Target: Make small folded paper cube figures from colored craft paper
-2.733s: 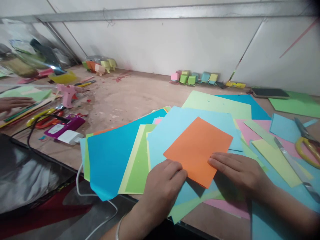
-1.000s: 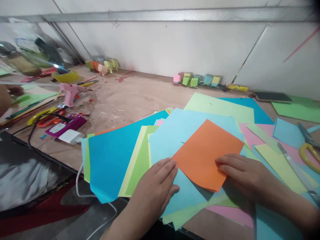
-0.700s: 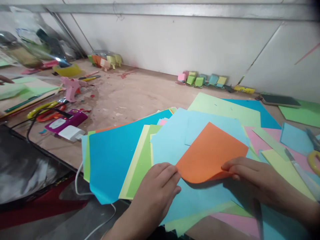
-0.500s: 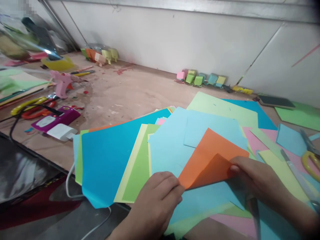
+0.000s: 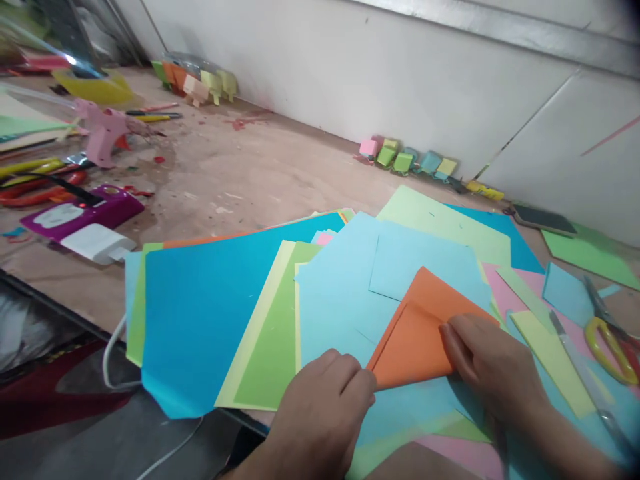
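A folded orange paper [image 5: 415, 340] lies over light blue sheets [image 5: 335, 293], between my two hands. My left hand [image 5: 327, 400] pinches its lower left corner, fingers closed. On the right side, my right hand [image 5: 487, 360] grips the paper with thumb and fingers, the thumb resting on the folded layer. One flap is turned over toward the upper left, its edge near the paper's left side. Beneath and around are a dark blue sheet [image 5: 200, 313], green sheets [image 5: 273, 333] and a pale green sheet [image 5: 450, 227].
Yellow-handled scissors [image 5: 610, 350] and a craft knife [image 5: 575, 360] lie at the right. A pink glue gun [image 5: 103, 133] and a purple power strip [image 5: 85, 212] are at the left. Small paper blocks [image 5: 403, 162] line the wall, near a dark phone-like slab [image 5: 544, 220].
The orange paper's flap has swung up and over to the left and now lies flatter. My right hand has shifted slightly left and down, and the camera view has moved.
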`<action>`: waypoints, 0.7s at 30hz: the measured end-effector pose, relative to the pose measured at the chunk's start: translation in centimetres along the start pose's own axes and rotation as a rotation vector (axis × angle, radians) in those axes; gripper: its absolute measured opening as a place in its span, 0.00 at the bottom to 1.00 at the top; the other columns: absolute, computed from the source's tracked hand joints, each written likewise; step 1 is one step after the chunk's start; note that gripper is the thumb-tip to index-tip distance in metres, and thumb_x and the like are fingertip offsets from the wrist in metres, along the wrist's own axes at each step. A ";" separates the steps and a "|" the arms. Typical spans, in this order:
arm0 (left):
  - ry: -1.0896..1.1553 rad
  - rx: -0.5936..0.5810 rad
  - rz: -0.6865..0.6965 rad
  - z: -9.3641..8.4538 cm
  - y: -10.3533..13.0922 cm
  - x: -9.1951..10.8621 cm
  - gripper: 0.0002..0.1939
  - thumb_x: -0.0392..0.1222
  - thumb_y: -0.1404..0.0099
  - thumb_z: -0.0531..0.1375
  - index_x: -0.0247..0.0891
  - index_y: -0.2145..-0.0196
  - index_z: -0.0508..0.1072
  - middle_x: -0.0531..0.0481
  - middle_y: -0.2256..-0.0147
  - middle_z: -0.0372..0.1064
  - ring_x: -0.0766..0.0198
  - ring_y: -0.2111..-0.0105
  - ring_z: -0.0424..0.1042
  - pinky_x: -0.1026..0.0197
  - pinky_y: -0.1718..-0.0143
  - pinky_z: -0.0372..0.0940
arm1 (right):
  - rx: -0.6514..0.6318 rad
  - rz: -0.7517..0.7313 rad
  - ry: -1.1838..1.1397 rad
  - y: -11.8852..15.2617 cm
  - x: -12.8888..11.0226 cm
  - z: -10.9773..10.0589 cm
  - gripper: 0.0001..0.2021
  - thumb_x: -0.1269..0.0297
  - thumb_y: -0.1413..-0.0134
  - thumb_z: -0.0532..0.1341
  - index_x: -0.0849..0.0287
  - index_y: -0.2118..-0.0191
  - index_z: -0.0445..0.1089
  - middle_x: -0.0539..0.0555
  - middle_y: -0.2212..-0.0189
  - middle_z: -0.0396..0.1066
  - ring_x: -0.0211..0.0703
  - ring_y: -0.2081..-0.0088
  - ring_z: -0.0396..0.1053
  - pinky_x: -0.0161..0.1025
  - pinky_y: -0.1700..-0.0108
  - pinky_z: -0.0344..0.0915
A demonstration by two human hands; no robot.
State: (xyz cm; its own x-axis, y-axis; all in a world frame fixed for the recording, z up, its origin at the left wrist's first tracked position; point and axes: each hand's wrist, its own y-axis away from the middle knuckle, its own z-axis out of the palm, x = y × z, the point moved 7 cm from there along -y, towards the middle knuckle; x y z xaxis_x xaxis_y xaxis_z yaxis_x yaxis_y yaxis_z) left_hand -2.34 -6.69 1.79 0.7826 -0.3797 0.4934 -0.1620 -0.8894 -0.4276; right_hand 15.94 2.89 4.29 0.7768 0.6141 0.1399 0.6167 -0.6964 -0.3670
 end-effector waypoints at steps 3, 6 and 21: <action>-0.025 -0.030 -0.052 0.5 0.0 -0.4 0.11 0.30 0.37 0.50 0.41 0.73 0.67 0.50 0.77 0.64 0.59 0.76 0.62 0.59 0.77 0.50 | 0.020 0.020 -0.080 -0.1 -0.1 -0.2 0.19 0.62 0.33 0.50 0.56 0.78 0.56 0.47 0.82 0.57 0.35 0.81 0.57 0.36 0.75 0.49; -0.057 -0.117 -0.053 0.2 -0.5 -0.3 0.11 0.30 0.36 0.51 0.41 0.72 0.67 0.50 0.76 0.65 0.60 0.77 0.64 0.59 0.78 0.52 | 0.031 0.042 -0.129 -0.1 0.1 -0.3 0.19 0.62 0.33 0.50 0.56 0.78 0.56 0.45 0.84 0.55 0.34 0.83 0.55 0.35 0.76 0.49; -0.123 -0.094 -0.016 -0.6 -1.1 0.0 0.12 0.28 0.34 0.49 0.40 0.70 0.68 0.50 0.77 0.63 0.62 0.78 0.63 0.62 0.78 0.57 | 0.060 0.017 0.069 0.1 -0.2 0.3 0.21 0.60 0.32 0.51 0.58 0.79 0.57 0.46 0.86 0.53 0.34 0.83 0.54 0.37 0.77 0.42</action>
State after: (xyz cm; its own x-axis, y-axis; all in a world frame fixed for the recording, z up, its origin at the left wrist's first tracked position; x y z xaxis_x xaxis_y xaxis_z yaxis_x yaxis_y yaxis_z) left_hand -2.55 -5.89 2.68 0.8523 -0.3365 0.4006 -0.2001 -0.9171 -0.3447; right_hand 15.82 2.76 3.94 0.7956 0.5735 0.1953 0.5958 -0.6820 -0.4242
